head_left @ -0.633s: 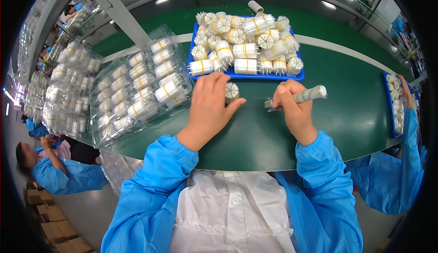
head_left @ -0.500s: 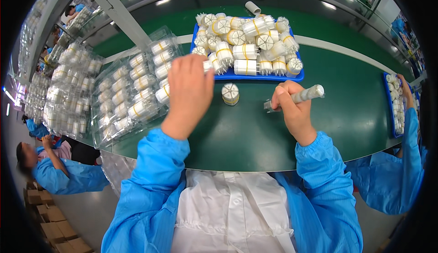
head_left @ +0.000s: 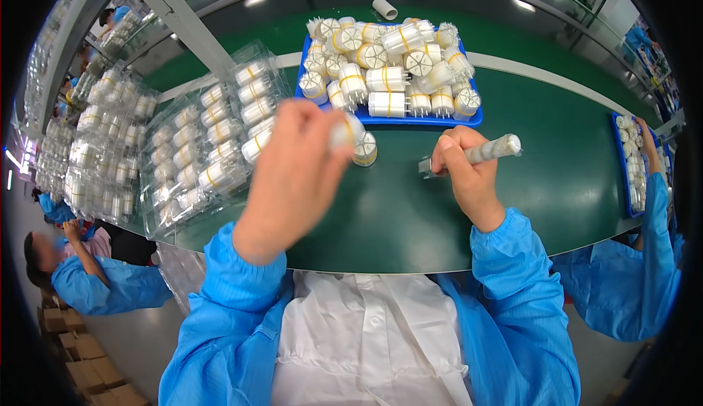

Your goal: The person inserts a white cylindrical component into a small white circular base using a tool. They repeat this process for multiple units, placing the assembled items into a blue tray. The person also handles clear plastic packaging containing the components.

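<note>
My left hand (head_left: 293, 179), smeared by motion, pinches a white cylindrical part (head_left: 346, 131) between thumb and fingers. That part hangs just left of and partly in front of another white cylinder (head_left: 365, 150), which stands upright on the green tabletop with its segmented end up and a yellow band around it. My right hand (head_left: 466, 175) is wrapped around a tool with a thick, whitish wrapped handle (head_left: 498, 148). A short flat metal end (head_left: 426, 166) pokes out on the left side of that fist, over the table. The tool's exact kind cannot be made out.
A blue tray (head_left: 410, 120) heaped with yellow-banded white cylinders stands beyond my hands. Left of it lies a clear plastic blister tray (head_left: 194, 153) with cylinders in rows; more stacked trays (head_left: 102, 142) rise further left. A loose white tube (head_left: 384, 8) lies behind. Co-workers sit at both sides.
My left hand has come down from the blue tray's near left corner toward me, bringing a white cylinder beside the standing one. The right hand keeps its grip in nearly the same place.
</note>
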The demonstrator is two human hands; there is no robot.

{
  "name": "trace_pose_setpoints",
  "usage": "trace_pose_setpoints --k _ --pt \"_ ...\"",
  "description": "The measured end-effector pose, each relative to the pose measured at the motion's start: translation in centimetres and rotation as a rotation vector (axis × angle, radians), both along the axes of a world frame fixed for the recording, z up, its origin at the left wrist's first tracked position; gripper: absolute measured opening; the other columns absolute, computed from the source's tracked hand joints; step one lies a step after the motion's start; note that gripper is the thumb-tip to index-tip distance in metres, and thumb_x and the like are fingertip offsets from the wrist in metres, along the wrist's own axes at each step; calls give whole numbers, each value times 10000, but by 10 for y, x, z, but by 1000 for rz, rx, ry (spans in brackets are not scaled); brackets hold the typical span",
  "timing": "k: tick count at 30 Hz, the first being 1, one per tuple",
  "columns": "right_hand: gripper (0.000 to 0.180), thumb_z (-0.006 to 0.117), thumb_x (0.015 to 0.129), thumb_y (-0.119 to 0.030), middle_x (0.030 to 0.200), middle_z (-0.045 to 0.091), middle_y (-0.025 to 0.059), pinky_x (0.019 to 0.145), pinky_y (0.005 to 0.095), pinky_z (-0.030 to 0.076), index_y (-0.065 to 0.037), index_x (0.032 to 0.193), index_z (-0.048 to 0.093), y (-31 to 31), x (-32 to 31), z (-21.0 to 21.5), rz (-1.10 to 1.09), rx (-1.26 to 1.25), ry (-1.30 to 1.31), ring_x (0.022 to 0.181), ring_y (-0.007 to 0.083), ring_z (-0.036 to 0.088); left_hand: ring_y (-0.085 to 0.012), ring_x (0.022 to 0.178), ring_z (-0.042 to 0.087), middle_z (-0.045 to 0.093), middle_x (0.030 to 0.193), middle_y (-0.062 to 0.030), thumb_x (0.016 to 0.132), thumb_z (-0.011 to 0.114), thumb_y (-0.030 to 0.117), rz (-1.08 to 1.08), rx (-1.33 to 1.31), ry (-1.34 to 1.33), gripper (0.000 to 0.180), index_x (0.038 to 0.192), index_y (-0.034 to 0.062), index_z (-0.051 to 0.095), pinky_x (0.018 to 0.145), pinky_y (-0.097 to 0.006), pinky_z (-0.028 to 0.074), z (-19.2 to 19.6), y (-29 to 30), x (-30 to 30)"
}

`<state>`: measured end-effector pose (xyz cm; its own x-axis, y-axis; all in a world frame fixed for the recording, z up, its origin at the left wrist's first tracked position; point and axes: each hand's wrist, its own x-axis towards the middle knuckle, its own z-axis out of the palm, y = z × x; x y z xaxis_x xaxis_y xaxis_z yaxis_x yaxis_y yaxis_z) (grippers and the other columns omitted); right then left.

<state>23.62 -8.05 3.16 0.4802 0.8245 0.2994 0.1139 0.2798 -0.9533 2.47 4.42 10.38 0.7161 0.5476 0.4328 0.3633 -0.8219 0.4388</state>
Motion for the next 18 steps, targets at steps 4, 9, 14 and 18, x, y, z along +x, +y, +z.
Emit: trace_pose_setpoints --k 4,9,14,18 --pt "305 599 982 -116 648 563 15 539 269 432 -42 692 544 -2 -6 8 53 18 -21 592 80 509 -353 1015 585 586 1105 -147 770 816 124 -273 -152 107 477 1188 41 603 870 -412 497 -45 -34 4" --pt "289 611 968 -89 647 572 24 532 266 424 -35 691 545 -5 -13 5 124 17 -10 583 82 529 -332 987 587 627 1069 -112 708 877 143 -234 -252 -60 524 1153 48 618 821 -406 500 -90 -35 16" --pt "290 612 963 -86 642 569 17 524 266 406 -36 687 537 -7 -19 3 169 -14 -52 578 78 521 -304 950 594 632 1056 -100 681 897 142 -226 -227 -135 521 1125 50 640 774 -401 507 -96 -40 19" --pt "303 613 961 -79 632 549 4 520 266 394 -49 676 513 -5 -21 -3 170 -47 -156 577 66 494 -301 939 598 625 1049 -103 672 903 148 -217 -199 -163 542 1134 47 640 770 -399 506 -102 -40 20"
